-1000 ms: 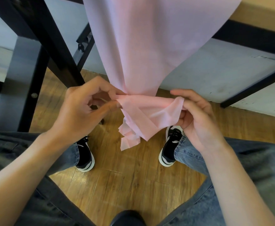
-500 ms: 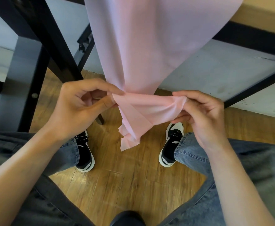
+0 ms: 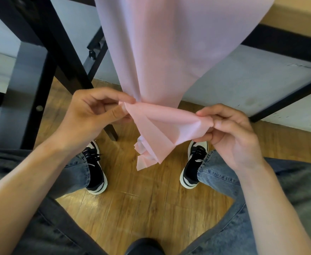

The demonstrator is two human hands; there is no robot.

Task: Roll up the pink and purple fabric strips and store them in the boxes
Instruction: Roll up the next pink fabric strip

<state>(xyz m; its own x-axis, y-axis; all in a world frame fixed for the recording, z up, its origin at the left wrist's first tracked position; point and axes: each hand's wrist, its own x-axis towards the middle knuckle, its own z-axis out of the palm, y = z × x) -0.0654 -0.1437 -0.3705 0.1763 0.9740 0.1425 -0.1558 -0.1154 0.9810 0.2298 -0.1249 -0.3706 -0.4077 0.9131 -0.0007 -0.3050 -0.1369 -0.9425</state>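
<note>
A long pink fabric strip point(image 3: 169, 52) hangs down from the table edge above, wide at the top and gathered narrow at the bottom. Its lower end is folded into a loose bundle with a pointed tail dangling between my knees. My left hand point(image 3: 94, 116) pinches the left side of the bundle between thumb and forefinger. My right hand point(image 3: 230, 133) pinches the right corner of the fold. No purple strip or box is in view.
A black table leg point(image 3: 62, 57) slants down on the left and a black frame bar point(image 3: 283, 100) crosses at the right. A grey wall base point(image 3: 243, 80) runs behind. Below are wooden floor point(image 3: 141, 203), my two black-and-white shoes and my jeans.
My right hand has shifted rightward and slightly down, drawing the folded end of the strip out wider. My left hand has kept its pinch in nearly the same place.
</note>
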